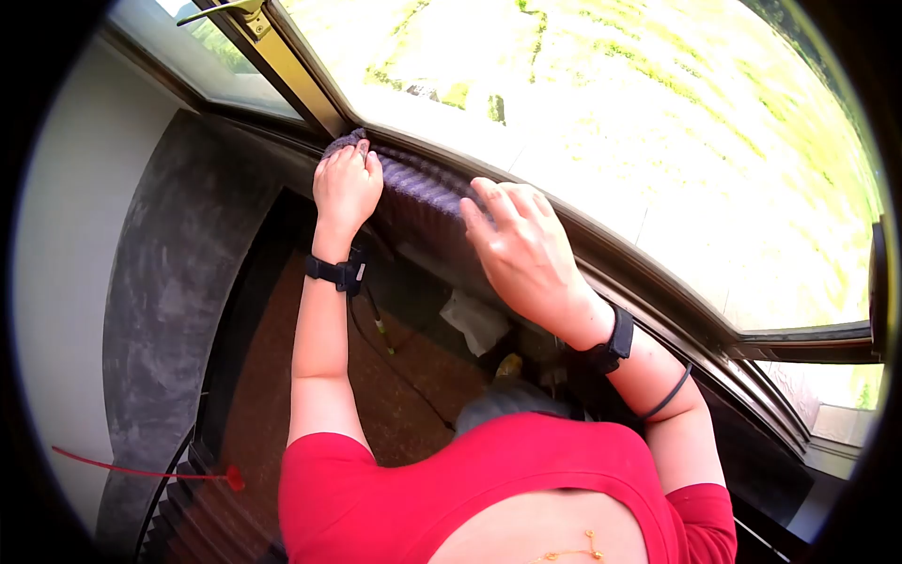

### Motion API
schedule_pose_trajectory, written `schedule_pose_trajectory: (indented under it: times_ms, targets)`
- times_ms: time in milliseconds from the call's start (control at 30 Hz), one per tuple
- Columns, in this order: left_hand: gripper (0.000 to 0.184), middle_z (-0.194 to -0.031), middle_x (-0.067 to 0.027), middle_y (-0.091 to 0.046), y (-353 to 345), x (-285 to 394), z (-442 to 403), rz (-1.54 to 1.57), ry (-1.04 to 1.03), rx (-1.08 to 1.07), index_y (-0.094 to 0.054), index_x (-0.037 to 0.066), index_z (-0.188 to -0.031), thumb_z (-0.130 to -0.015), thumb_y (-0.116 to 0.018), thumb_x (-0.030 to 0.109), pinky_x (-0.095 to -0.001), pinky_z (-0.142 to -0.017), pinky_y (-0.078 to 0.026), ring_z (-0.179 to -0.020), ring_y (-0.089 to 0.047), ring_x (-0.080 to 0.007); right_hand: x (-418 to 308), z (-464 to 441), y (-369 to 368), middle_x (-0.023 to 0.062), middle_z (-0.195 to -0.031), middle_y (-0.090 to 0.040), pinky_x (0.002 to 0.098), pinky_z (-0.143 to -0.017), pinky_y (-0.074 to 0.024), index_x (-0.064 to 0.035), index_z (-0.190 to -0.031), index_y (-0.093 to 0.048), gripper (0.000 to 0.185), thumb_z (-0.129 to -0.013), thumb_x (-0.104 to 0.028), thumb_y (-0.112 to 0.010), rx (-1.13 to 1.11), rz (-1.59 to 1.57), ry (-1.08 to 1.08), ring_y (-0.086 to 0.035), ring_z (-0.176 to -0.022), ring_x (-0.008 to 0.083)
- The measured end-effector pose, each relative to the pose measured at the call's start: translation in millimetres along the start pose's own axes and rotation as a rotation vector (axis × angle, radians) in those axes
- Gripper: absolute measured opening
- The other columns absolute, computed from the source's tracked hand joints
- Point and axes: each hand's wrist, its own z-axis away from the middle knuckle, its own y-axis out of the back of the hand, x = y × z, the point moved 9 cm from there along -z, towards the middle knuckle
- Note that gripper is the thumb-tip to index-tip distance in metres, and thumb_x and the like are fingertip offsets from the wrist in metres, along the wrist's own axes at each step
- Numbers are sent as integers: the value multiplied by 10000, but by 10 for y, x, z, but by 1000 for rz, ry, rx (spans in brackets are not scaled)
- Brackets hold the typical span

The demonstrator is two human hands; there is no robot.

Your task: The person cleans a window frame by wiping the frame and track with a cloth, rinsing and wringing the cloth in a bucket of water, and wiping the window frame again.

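Note:
A purple-grey ribbed cloth (pixel 423 185), which looks like a towel, lies along the inner ledge of the window frame. My left hand (pixel 347 188) is closed on its far left end, in the corner beside the upright frame post. Part of the cloth bunches up above those fingers. At the cloth's right end is my right hand (pixel 528 249), its thumb and fingers apart and slightly bent. Its fingertips are close to the cloth and the frame; whether they press on the cloth I cannot tell. Both wrists wear black bands.
The large window pane (pixel 639 169) tilts outward over bright green ground. Its metal frame (pixel 648 282) runs diagonally to the right. A dark grey wall panel (pixel 188 310) stands at left, near a red stick-like object (pixel 150 468). A white bag-like item (pixel 474 321) lies below.

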Motion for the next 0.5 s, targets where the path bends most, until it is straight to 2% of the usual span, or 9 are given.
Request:
schedule_pose_trajectory:
  times_ms: [100, 133, 200, 300, 333, 367, 433, 467, 500]
  targets:
    - [374, -969, -195, -707, -65, 4, -40, -93, -44, -106, -699, -16, -1092, -956, -443, 219, -428, -885, -508, -924, -672, -328, -318, 9, -469, 204, -1241, -590, 409, -1007, -445, 68, -1191, -602, 494, -833, -259, -693, -139, -230, 119, -560, -1160, 348]
    - [371, -952, -197, -707, -82, 9, -52, -112, -85, -97, -700, -20, -1080, -955, -442, 216, -430, -877, -509, -915, -673, -331, -329, -6, -603, 204, -1241, -590, 409, -1007, -445, 68, -1191, -602, 494, -833, -259, -693, -138, -233, 110, -560, -1160, 348]
    - [362, -926, -204, -705, -115, 42, -87, -119, -150, -122, -700, -29, -1053, -954, -448, 212, -436, -862, -512, -904, -671, -341, -274, -49, -772, 257, -1251, -583, 395, -1024, -442, 118, -1259, -540, 681, -824, -384, -691, -138, 2, 73, -557, -1191, 359]
    - [334, -909, -215, -697, -140, 39, -143, -93, -184, -181, -708, -22, -1004, -949, -493, 226, -452, -842, -512, -902, -664, -362, -185, -83, -984, 291, -1210, -592, 393, -1021, -445, 162, -1301, -475, 805, -815, -444, -684, -257, 68, 2, -569, -1177, 371]
    - [338, -908, -211, -699, -129, 38, -148, -80, -172, -180, -711, -17, -1005, -951, -492, 235, -454, -843, -513, -906, -664, -364, -165, -113, -951, 271, -1108, -639, 370, -953, -492, 177, -1290, -466, 833, -801, -450, -713, -184, 78, 8, -619, -1096, 344]
    - [342, -908, -207, -701, -119, 37, -149, -71, -157, -175, -713, -11, -1006, -953, -490, 244, -455, -844, -513, -909, -664, -366, -101, -135, -928, 271, -1108, -639, 370, -953, -492, 177, -1290, -466, 833, -801, -450, -713, -192, 72, 1, -619, -1096, 344]
    - [369, -881, -219, -705, -84, 80, -147, -71, -174, -136, -716, -4, -988, -945, -473, 271, -440, -850, -527, -847, -684, -356, 94, -169, -965, 233, -1002, -674, 346, -859, -533, 181, -1268, -478, 828, -795, -448, -735, -377, -264, -181, -660, -996, 306]
    - [369, -874, -221, -703, -83, 99, -182, -121, -115, -215, -718, 4, -951, -944, -475, 281, -451, -839, -530, -852, -683, -360, 154, -135, -910, 207, -949, -685, 335, -784, -551, 175, -1230, -501, 796, -792, -441, -748, -286, -202, -203, -674, -939, 280]
    - [372, -866, -223, -701, -109, 97, -194, -170, -54, -293, -720, 11, -915, -942, -478, 292, -462, -827, -533, -857, -682, -364, 177, -106, -947, 207, -949, -685, 335, -784, -551, 175, -1230, -501, 796, -792, -441, -748, -285, -202, -204, -674, -939, 280]
